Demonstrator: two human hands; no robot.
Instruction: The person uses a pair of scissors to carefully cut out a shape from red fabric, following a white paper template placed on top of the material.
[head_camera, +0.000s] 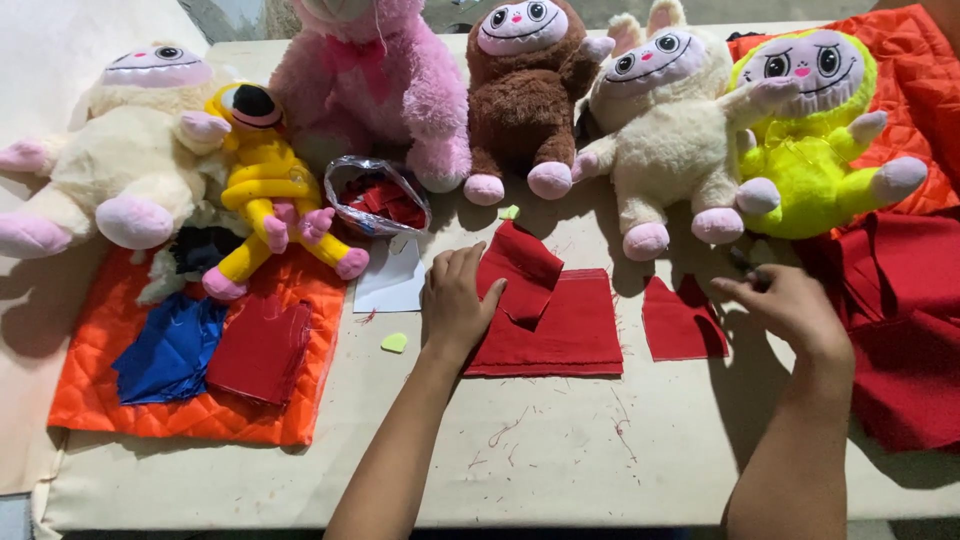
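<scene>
Fingers (470, 262) flat on red felt (560, 330), palm down

Setting: my soft-toy sewing workshop. Evidence: row of finished plush toys (520, 100) along far edge of cloth-covered worktable (560, 450); cut red felt pieces (560, 325) at centre; thread snippets scattered; orange quilted fabric (130, 400) near left.

We see red felt pieces (560, 325), an orange quilted mat (110, 330), blue cloth (170, 350), and plush toys: pink (370, 80), brown (515, 100), cream (670, 130), neon yellow (810, 170).
</scene>
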